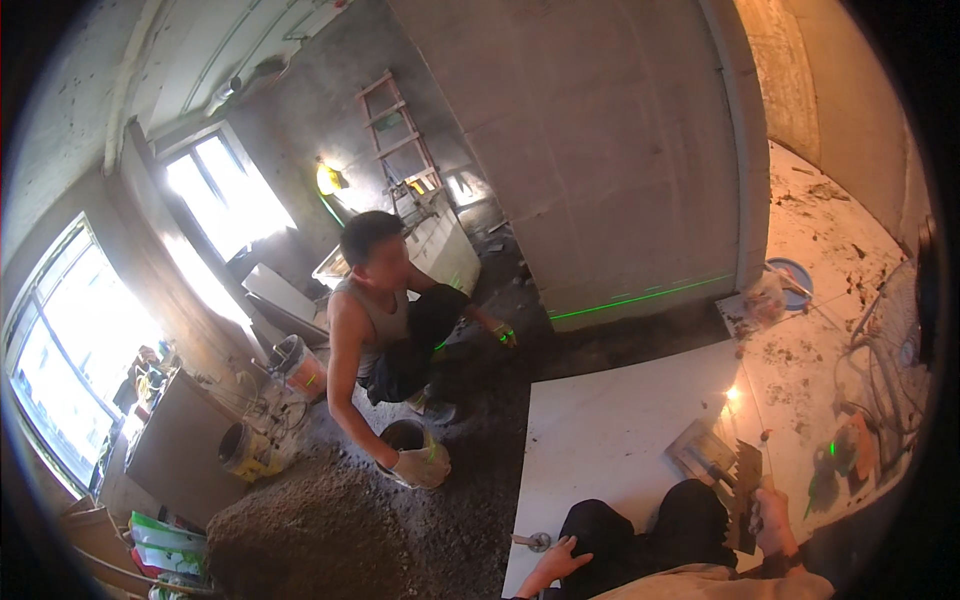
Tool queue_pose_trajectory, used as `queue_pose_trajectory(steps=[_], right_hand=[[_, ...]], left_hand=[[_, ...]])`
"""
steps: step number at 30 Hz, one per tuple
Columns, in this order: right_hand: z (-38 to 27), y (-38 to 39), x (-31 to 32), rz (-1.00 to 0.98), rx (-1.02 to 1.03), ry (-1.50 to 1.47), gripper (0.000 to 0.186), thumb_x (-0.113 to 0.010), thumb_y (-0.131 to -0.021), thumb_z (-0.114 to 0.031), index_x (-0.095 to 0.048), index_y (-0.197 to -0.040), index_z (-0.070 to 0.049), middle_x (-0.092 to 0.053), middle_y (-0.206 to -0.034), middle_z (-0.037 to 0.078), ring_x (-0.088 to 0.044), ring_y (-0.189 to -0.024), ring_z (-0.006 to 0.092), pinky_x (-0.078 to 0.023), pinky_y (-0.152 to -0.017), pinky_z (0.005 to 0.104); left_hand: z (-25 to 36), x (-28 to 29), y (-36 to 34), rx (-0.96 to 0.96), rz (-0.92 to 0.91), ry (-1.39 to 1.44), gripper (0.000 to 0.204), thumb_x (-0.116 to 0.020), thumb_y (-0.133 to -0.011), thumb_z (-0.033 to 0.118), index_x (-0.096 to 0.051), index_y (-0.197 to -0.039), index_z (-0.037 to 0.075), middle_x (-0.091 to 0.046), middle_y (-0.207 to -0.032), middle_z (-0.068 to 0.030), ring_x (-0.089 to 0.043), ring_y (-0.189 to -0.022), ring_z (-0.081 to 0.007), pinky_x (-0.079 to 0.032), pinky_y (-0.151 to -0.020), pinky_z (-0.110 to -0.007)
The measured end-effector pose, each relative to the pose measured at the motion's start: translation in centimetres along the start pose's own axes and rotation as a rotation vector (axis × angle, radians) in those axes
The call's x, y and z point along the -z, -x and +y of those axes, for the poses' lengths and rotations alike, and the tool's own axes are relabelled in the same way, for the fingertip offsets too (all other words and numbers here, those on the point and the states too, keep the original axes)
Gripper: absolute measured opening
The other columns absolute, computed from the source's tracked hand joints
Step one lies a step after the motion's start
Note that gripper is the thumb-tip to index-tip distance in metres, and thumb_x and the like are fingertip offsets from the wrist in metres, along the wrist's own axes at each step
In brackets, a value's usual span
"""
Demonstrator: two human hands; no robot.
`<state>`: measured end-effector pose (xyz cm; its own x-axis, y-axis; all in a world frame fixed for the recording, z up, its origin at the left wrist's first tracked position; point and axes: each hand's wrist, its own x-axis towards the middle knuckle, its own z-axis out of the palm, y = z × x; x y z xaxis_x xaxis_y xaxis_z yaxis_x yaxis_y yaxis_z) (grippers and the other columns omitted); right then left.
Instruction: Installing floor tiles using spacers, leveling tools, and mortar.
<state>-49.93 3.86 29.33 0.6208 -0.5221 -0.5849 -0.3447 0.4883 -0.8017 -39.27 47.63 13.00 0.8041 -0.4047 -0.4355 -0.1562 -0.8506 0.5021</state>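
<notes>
My right hand [772, 518] is closed round the handle of a notched trowel [744, 490], its toothed blade standing upright beside my right knee. My left hand [562, 566] lies against my left thigh with its fingers stretched out, holding nothing. Close to it on the large white tile [610, 430] is a small round metal piece [540, 542] with a short bar; its kind is unclear. A flat rectangular trowel [700, 455] rests on the tile in front of my right knee. Ahead on the left a co-worker squats, one gloved hand [420, 466] on a small dark bucket [403, 436].
A mound of sandy mortar [290, 530] fills the lower left. Buckets [298, 368] stand behind it by the windows. Green laser lines cross the wall panel [620, 200]. At right are a blue basin [790, 283], cables [880, 370] and scattered debris on pale tiles. A ladder [400, 125] leans at the back.
</notes>
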Motion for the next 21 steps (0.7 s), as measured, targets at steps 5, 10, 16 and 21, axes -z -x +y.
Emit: queue_pose_trajectory(steps=[5, 10, 16, 21], right_hand=[[0.0, 0.1, -0.1, -0.006, -0.026, 0.005, 0.014, -0.054, -0.087, -0.023, -0.048, -0.078, -0.015, -0.042, -0.053, -0.002, -0.038, -0.035, 0.0144, -0.031, -0.033, 0.0302], [0.6, -0.8, 0.3, -0.006, -0.013, -0.037, 0.012, -0.057, -0.086, -0.018, -0.048, -0.087, -0.009, -0.042, -0.054, 0.001, -0.040, -0.035, 0.0160, -0.032, -0.031, 0.0317], [0.7, -1.2, 0.5, 0.047, -0.058, -0.010, 0.012, -0.057, -0.086, -0.018, -0.050, -0.085, -0.008, -0.044, -0.055, 0.001, -0.042, -0.038, 0.0157, -0.033, -0.034, 0.0312], [0.4, -0.3, 1.0, -0.019, 0.022, -0.041, 0.013, -0.057, -0.086, -0.019, -0.051, -0.083, -0.008, -0.044, -0.055, 0.001, -0.044, -0.040, 0.0149, -0.034, -0.035, 0.0305]], left_hand=[[-0.1, 0.1, -0.3, 0.017, -0.010, -0.006, 0.087, -0.056, -0.084, 0.061, -0.039, -0.137, -0.006, -0.040, -0.140, -0.0284, -0.045, -0.125, -0.0424, -0.040, -0.102, -0.042], [-0.1, -0.1, 0.1, 0.016, 0.005, -0.012, 0.088, -0.057, -0.083, 0.062, -0.039, -0.137, -0.005, -0.038, -0.142, -0.0284, -0.045, -0.125, -0.0424, -0.040, -0.102, -0.042], [4.8, 11.1, -1.8, -0.054, 0.317, 0.016, 0.085, -0.061, -0.084, 0.053, -0.032, -0.143, -0.001, -0.054, -0.126, -0.0287, -0.052, -0.118, -0.0429, -0.042, -0.098, -0.045], [13.2, 26.0, -2.4, -0.350, 0.908, 0.266, 0.074, -0.066, -0.088, 0.023, -0.024, -0.145, 0.000, -0.060, -0.121, -0.0226, -0.061, -0.110, -0.0345, -0.050, -0.088, -0.038]])
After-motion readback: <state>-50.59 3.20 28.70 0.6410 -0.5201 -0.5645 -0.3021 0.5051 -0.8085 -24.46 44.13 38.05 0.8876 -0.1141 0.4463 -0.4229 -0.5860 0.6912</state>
